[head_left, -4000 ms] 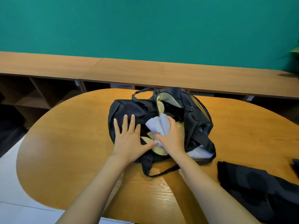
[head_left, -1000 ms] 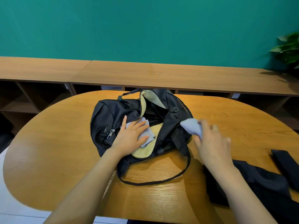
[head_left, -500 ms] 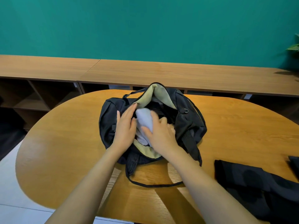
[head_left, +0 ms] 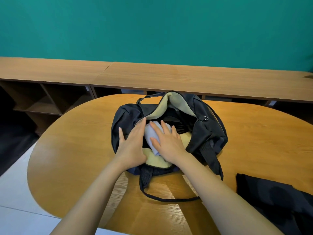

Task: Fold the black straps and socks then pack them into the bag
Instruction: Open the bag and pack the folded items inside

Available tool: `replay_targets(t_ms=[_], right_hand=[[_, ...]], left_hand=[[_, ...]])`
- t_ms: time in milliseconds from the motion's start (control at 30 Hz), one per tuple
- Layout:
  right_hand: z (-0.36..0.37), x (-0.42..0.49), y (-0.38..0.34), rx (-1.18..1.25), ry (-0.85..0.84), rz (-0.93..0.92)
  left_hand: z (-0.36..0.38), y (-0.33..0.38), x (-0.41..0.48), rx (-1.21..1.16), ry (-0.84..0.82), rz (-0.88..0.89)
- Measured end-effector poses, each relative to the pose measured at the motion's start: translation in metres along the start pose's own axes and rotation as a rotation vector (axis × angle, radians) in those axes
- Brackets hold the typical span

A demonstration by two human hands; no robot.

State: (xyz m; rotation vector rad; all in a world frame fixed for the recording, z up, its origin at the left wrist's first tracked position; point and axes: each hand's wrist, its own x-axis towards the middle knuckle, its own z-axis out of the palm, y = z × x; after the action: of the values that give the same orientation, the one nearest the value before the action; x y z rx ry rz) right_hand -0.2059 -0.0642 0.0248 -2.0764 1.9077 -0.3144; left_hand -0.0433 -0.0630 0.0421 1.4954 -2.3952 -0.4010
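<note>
Two bare forearms reach forward from the bottom of the view to an open black bag [head_left: 209, 133] in the middle of a rounded wooden table [head_left: 81, 136]. The left hand [head_left: 132, 145] lies flat with its fingers straight and close together, the thumb spread out to the left. It rests on the left lip of the bag's opening, with its fingers against the left side of a pale blue-grey sock bundle [head_left: 149, 134]. It grips nothing. The right hand [head_left: 166, 143] is also flat, its fingers straight and slightly fanned, pressing down on top of the same bundle without curling round it.

The sock bundle sits between the two hands, inside the mouth of the bag, on the pale yellow lining [head_left: 176, 102]. Deeper inside, dark contents show, too shadowed to make out. A thin black carrying strap [head_left: 171, 199] loops out from the bag across the near tabletop.

A piece of black fabric [head_left: 277, 199] lies on the table at lower right, apart from the bag. Behind the table runs a low wooden shelf unit [head_left: 169, 77] against a teal wall [head_left: 152, 28].
</note>
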Motion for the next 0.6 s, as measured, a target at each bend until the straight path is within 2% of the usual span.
replay_targets(t_ms=[100,200,267,333,400,467,533,600], right_hand=[[0.003,0.005,-0.013,-0.079,0.033,0.100],[0.018,-0.002,-0.026,-0.175,0.100,0.095],[0.018,-0.003,-0.025,-0.105,0.035,0.097],[0.008,-0.005,-0.020,0.022,-0.022,0.073],[-0.005,-0.020,-0.012,0.049,0.090,-0.019],[-0.013,-0.043,-0.001,0.088,0.261,-0.153],[-0.013,-0.067,0.019,0.071,0.306,-0.298],[-0.008,-0.082,0.042,-0.115,0.261,-0.386]], left_hand=[[-0.006,-0.001,-0.005,-0.043,-0.088,0.010],[-0.016,0.000,-0.006,-0.124,-0.135,0.049],[-0.019,0.003,-0.006,-0.121,-0.154,0.062],[-0.018,0.007,-0.004,-0.150,-0.092,0.047],[-0.016,0.014,0.000,-0.230,-0.012,0.052],[-0.014,0.021,0.006,-0.257,-0.002,0.064],[-0.008,0.023,0.013,-0.081,-0.047,0.099],[0.001,0.023,0.022,0.153,-0.071,0.143]])
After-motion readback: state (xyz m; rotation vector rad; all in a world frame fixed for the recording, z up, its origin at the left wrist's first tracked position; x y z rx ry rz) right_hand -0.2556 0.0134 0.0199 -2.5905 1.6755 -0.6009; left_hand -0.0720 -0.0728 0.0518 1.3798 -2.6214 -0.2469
